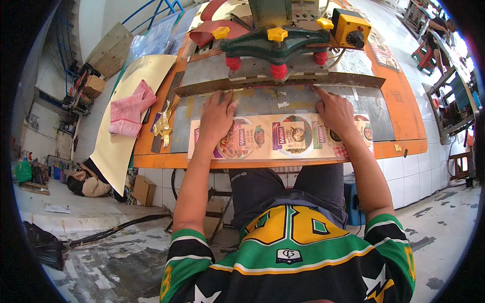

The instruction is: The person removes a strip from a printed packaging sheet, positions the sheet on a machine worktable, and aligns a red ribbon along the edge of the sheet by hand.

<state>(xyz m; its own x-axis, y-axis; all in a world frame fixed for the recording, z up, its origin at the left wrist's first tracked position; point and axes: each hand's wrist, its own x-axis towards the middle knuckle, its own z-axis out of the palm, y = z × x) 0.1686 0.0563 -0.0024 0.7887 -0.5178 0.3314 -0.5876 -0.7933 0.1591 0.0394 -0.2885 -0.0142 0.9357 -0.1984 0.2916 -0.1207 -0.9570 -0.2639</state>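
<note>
My left hand (220,113) lies palm down on the grey metal bed (275,98) of a press. Its fingers stretch forward to the long metal bar (202,87) that crosses the bed. To the right, my right hand (335,112) also rests on the bed, index finger reaching the bar's lower edge. Neither hand grips anything that I can see. A printed sheet (265,146) with pictures of food bowls lies along the front edge, partly under my forearms. Above the bar sits the dark green press head (252,44) with yellow knobs and red collars.
A yellow control box (349,29) with a black dial stands at the back right. On the left are a pink cloth (132,108) on a cream sheet (108,151) and crumpled gold scraps (163,122). The orange tabletop (404,108) surrounds the bed. Other people are farther off.
</note>
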